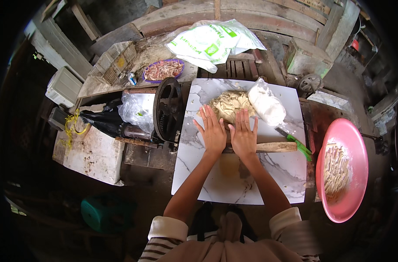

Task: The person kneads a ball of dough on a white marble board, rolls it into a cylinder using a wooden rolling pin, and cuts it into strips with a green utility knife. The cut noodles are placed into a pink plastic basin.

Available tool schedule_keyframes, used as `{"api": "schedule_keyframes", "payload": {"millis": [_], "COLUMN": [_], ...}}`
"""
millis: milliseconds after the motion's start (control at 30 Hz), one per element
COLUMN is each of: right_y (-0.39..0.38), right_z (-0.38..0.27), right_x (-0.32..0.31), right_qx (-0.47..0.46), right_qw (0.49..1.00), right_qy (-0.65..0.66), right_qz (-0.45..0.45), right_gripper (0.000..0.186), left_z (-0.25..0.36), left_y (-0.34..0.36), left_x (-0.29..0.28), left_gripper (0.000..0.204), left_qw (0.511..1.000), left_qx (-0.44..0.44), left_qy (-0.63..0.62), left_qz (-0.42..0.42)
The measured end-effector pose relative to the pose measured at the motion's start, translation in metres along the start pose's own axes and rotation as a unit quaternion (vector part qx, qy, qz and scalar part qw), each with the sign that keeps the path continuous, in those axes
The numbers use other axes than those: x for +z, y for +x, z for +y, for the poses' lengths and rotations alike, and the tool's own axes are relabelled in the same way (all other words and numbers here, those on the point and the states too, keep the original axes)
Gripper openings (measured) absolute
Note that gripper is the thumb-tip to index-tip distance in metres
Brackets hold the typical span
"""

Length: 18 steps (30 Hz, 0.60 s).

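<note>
Both hands lie side by side with palms down, fingers stretched out, near the middle of a white marble-patterned board (188, 163). My left hand (214, 134) and my right hand (244, 136) reach the near edge of a lumpy pale dough mass (231, 102). A wooden stick, perhaps a rolling pin (276, 147), juts out to the right from beneath my right hand; its left part is hidden. Close to its right end lies a green-handled knife (300, 146). Beside the dough rests a clear bag of white powder (267, 102). A flattened pale yellowish patch (229, 165) shows below my wrists.
A pink basin (364, 168) with floured strips (336, 168) stands at the right. Left of the board is a dark metal wheel (167, 109) on a machine. Behind are a purple-rimmed tray of thin pinkish pieces (164, 70) and a white-green sack (216, 41). A teal stool (96, 215) stands lower left.
</note>
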State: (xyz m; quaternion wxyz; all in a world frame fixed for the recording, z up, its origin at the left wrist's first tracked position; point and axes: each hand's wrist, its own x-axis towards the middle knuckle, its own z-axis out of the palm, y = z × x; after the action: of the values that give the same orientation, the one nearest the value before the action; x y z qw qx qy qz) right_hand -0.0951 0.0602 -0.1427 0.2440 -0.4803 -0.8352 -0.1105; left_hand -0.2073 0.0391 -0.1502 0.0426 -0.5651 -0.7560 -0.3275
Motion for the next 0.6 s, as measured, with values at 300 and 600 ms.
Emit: {"api": "schedule_keyframes", "payload": {"millis": [300, 600], "right_y": [-0.063, -0.06], "right_z": [-0.015, -0.013], "right_x": [-0.032, -0.041], "right_qx": [0.0, -0.008], "right_qw": [0.997, 0.996], "right_qy": [0.049, 0.032], "right_qz": [-0.067, -0.077], "right_gripper": [0.054, 0.055], "left_z": [-0.003, 0.014], "left_y": [-0.067, -0.06], "left_x": [-0.02, -0.036], "left_gripper": [0.058, 0.059], "left_qw": [0.993, 0.997], "left_qx": [0.006, 0.045], "left_qy": [-0.107, -0.025], "left_qz": [-0.049, -0.063]}}
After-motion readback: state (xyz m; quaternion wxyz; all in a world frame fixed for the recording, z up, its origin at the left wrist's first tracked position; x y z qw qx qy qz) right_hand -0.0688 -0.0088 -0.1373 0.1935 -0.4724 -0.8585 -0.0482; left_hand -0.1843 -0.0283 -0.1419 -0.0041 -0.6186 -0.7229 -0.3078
